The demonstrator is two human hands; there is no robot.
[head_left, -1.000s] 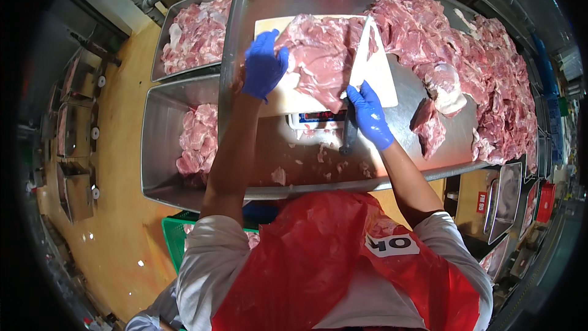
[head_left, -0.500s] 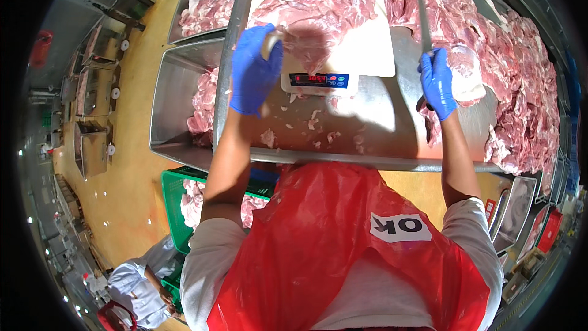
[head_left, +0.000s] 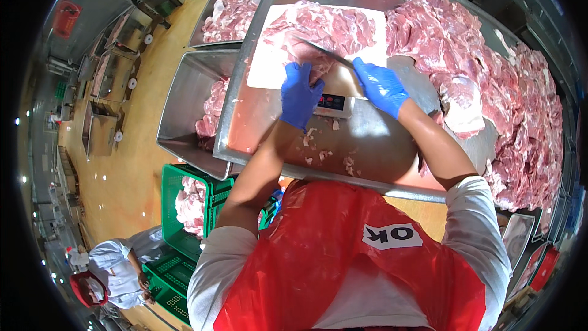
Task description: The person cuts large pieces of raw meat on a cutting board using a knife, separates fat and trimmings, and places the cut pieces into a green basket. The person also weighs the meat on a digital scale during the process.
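Observation:
A pile of raw meat lies on a white board on top of a digital scale. My left hand, in a blue glove, has its bent fingers closed on the meat's near edge and covers part of the scale's display. In my blue-gloved right hand is a knife. Its handle is hidden in my grip. The blade points left and away, reaching across the meat just beyond my left fingers.
A large heap of raw meat covers the right side of the steel table. Scraps lie near its front. Steel bins and green crates holding meat stand at left. A co-worker is at the lower left.
My right hand has swung the knife left, from beside the heap to over the meat on the board. My left hand has moved right and closed on the meat's near edge. The view has shifted.

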